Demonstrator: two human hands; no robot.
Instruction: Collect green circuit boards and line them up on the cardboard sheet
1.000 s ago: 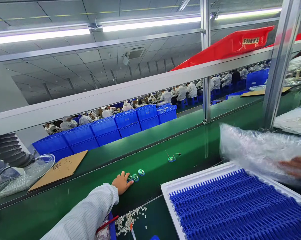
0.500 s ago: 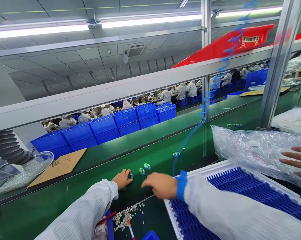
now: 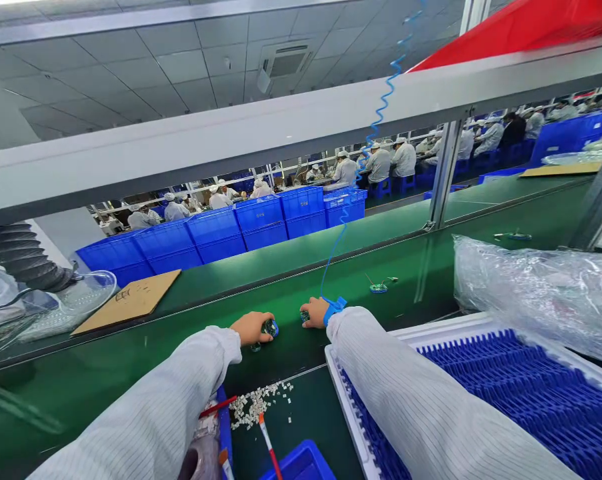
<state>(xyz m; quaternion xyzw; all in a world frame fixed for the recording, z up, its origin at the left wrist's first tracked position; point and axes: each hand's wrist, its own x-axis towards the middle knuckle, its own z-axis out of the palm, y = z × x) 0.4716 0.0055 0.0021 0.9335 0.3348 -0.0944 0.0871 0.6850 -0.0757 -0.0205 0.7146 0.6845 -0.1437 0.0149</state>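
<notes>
Both my arms reach forward onto the green conveyor belt (image 3: 131,360). My left hand (image 3: 251,327) is closed around a small round green circuit board (image 3: 270,327) on the belt. My right hand (image 3: 315,312), with a blue wrist strap (image 3: 335,308) and its coiled blue cord (image 3: 375,127), curls over another small green board (image 3: 305,315). A third small board with wires (image 3: 379,288) lies farther right on the belt, apart from both hands.
A white tray with a blue ribbed insert (image 3: 491,400) sits at my right, a clear plastic bag (image 3: 535,293) behind it. Small white parts (image 3: 253,407) lie near a blue bin (image 3: 301,463). Cardboard (image 3: 131,301), blue crates (image 3: 231,230) and seated workers stand beyond.
My right hand has come in from the right side and closed over a board on the belt. The other person's fingers at the right edge are gone. The view tilted down.
</notes>
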